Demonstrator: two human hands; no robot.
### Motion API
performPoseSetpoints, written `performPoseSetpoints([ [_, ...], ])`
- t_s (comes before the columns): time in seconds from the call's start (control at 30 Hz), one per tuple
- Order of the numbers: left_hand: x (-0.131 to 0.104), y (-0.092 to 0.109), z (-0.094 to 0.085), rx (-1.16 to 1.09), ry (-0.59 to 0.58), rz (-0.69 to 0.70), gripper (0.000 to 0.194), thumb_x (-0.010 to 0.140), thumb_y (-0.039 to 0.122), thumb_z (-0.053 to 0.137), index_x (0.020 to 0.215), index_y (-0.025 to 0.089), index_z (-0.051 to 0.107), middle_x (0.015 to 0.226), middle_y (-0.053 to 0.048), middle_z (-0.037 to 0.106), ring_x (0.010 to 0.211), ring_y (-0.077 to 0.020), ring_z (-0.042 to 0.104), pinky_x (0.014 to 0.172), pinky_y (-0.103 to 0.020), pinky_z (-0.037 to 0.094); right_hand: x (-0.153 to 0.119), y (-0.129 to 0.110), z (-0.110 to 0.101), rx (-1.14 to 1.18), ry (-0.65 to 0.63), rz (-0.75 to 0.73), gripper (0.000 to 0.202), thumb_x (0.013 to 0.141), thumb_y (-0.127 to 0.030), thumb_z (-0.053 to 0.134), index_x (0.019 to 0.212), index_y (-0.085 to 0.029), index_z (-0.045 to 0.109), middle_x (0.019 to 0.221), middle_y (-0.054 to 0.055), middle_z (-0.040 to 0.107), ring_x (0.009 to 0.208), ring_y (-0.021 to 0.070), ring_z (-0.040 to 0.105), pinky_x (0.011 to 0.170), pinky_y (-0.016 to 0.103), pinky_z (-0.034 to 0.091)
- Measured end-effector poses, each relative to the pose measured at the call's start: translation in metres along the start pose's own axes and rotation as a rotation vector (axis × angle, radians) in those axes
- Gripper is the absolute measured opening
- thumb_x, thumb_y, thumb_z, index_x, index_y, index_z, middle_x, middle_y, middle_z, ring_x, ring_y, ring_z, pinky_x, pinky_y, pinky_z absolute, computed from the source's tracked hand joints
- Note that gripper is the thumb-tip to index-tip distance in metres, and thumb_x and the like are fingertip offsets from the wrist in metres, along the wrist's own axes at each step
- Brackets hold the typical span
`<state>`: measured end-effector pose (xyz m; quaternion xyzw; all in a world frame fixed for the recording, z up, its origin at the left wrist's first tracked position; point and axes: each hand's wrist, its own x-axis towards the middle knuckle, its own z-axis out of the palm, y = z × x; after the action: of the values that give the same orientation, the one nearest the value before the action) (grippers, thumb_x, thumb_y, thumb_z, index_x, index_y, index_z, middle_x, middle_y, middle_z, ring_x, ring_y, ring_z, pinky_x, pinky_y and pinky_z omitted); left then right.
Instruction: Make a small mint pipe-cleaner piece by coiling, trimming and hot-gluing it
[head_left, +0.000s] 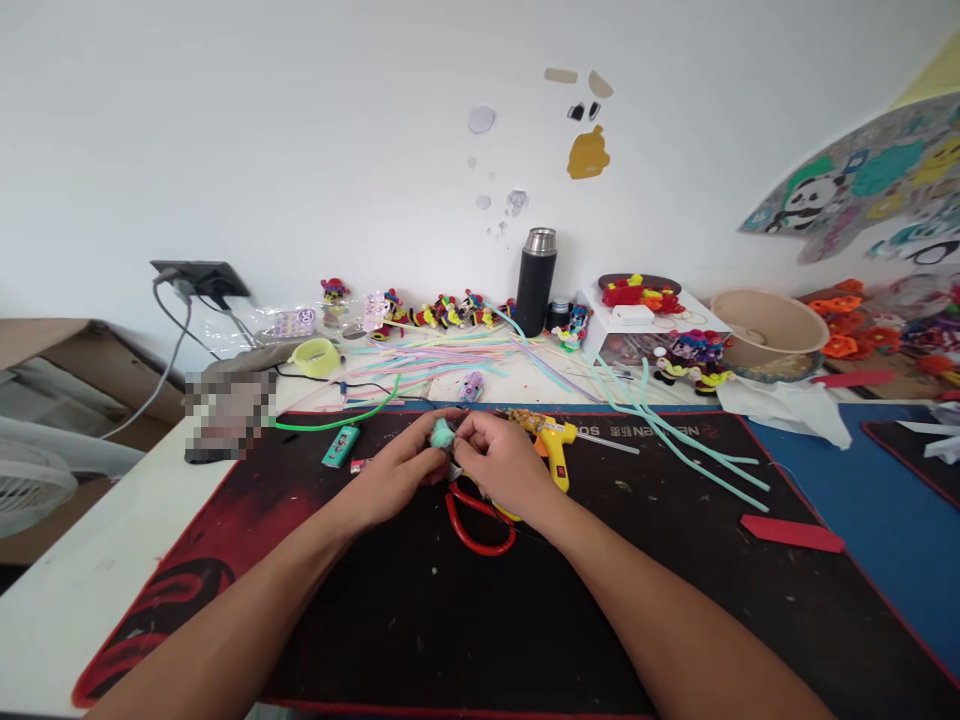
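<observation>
My left hand (405, 465) and my right hand (501, 458) meet over the black desk mat (420, 620). Together they pinch a small teal fuzzy piece (442, 433) between their fingertips. Red-handled scissors (478, 525) lie on the mat just below my hands. A yellow glue gun (553, 442) rests to the right of my right hand. A teal lighter (341, 446) lies to the left of my left hand.
Pastel pipe cleaners (450, 362) spread across the back of the table, with teal ones (675, 435) trailing onto the mat. Behind stand a black flask (535, 281), small colourful figures (442, 312), a beige bowl (769, 325) and a white box (645, 325). A red strip (791, 532) lies at right.
</observation>
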<state>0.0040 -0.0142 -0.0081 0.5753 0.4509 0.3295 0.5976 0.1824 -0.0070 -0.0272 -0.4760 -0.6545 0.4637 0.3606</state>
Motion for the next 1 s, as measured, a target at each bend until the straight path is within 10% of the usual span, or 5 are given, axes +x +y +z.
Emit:
performPoseSetpoints([
  [1.0, -0.0029, 0.0035, 0.0033, -0.445, -0.013, -0.017, 0.086, 0.083, 0.023, 0.072, 0.163, 0.017, 0.041, 0.072, 0.003, 0.056, 0.058, -0.012, 0.047, 0.058, -0.029, 0.031, 0.0033, -0.0066, -0.0052, 0.431, -0.13, 0.1, 0.015, 0.095, -0.035, 0.063, 0.097, -0.023, 0.055, 0.056, -0.01, 0.057, 0.037, 0.0083, 0.05, 0.037, 0.019, 0.035],
])
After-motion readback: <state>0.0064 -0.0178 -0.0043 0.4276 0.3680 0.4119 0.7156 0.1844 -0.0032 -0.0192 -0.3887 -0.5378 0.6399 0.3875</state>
